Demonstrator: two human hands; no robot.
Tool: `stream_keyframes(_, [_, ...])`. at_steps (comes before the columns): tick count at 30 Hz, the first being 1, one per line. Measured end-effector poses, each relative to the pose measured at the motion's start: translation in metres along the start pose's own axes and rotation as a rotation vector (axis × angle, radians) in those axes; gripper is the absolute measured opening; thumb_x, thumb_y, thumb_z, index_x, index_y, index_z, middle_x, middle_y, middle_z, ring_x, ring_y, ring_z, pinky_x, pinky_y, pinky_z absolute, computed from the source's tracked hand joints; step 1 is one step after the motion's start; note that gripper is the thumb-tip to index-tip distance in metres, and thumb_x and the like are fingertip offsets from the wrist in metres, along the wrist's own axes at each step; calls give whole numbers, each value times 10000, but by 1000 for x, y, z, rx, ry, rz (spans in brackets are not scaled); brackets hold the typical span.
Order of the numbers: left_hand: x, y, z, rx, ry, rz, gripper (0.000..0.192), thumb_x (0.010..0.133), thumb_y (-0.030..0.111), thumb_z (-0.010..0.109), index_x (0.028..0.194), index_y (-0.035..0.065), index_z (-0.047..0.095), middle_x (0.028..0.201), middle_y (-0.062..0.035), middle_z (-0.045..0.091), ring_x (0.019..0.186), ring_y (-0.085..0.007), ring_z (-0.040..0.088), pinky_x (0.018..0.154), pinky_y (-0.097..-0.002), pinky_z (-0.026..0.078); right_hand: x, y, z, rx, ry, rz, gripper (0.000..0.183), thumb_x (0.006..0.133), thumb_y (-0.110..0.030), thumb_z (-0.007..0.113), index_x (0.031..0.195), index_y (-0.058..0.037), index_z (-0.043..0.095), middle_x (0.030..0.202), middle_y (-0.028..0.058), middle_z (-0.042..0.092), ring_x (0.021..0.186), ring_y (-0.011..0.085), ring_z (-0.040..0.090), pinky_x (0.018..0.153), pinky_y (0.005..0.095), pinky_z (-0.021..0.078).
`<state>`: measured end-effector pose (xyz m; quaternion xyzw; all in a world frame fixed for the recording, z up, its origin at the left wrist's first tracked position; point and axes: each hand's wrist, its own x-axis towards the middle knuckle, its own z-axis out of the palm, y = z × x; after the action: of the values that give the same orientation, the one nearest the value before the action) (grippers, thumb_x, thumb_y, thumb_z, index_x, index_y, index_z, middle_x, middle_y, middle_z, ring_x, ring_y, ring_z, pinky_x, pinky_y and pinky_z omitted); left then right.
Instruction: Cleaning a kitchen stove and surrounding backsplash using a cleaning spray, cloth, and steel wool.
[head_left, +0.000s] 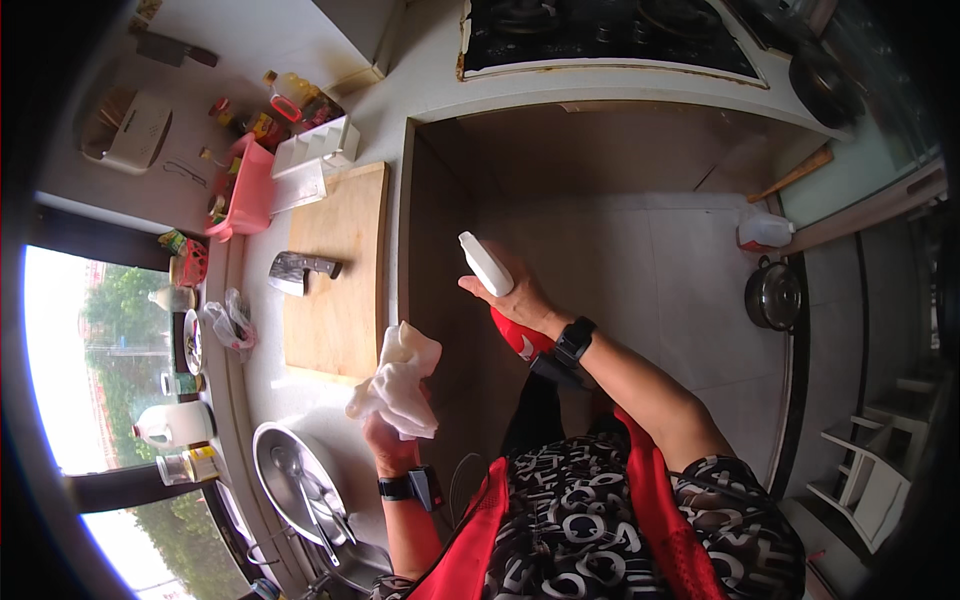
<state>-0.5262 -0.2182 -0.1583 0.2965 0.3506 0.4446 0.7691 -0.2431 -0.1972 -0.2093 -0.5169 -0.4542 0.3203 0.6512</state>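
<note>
My left hand (391, 446) grips a crumpled white cloth (397, 379) beside the counter's edge. My right hand (523, 296) is closed around what looks like a spray bottle, with a white head (486, 264) on top and a red body (517, 334) below the palm. The bottle is over the floor, away from the counter. A wooden cutting board (337, 315) lies on the counter beyond the cloth. On the board rests a cleaver (300, 271) with a dark, patterned handle. The fingers of both hands are partly hidden.
Steel bowl with ladles (266, 457) stands near the sink (364, 564). A pink basket (251, 187), a white divided tray (319, 146) and bottles line the counter's back. A gas hob (600, 37) is ahead. A lidded pot (772, 294) and plastic jug (765, 229) stand at the right.
</note>
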Motion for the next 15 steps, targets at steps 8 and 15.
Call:
stream_keyframes(8, [105,31,10,408,-35,-261,630,665,98,484,1282,-27,482,1123,-146,625,1031,-251,622,933,-322,491,102,62,38,-31,30,-31,437,806,-160,772,1174,-50,563,1056,129,625,927,279,617,797,364,509])
stream_keyframes(15, [152,29,24,513,-109,-393,574,711,165,603,1252,-16,533,1140,-112,642,1037,-204,620,919,-293,478,148,109,51,-130,-38,-65,454,835,-218,748,1215,-65,554,1098,142,637,959,334,636,788,377,524])
